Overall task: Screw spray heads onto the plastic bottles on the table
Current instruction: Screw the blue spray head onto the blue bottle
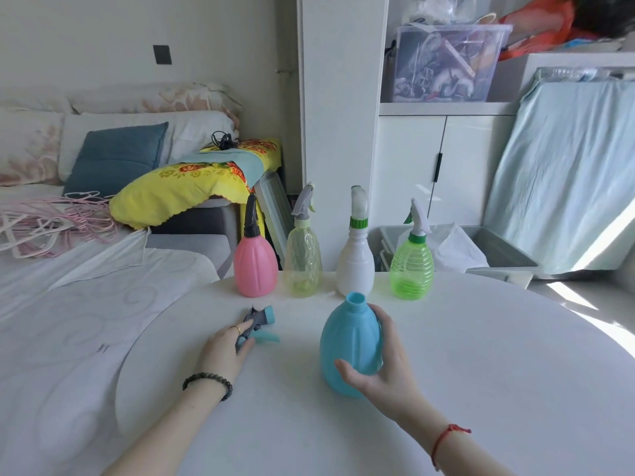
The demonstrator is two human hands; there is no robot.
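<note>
While the right hand [385, 365] wraps around an uncapped blue bottle [348, 345] standing on the white worktop [481, 372], the left hand [226, 345] closes on a grey-and-blue spray head [258, 321] lying to its left. Four capped bottles [330, 249] line the far edge.

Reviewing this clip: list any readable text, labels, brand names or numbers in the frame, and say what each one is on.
None can be read.
Blue bottle, held by the right hand: plain, no label.
Spray head under the left hand: no marking visible.
Pink bottle, yellow bottle, white bottle and green bottle: no print visible.
Clear storage box on the shelf: contents too jumbled and blurred to show any text.
</note>
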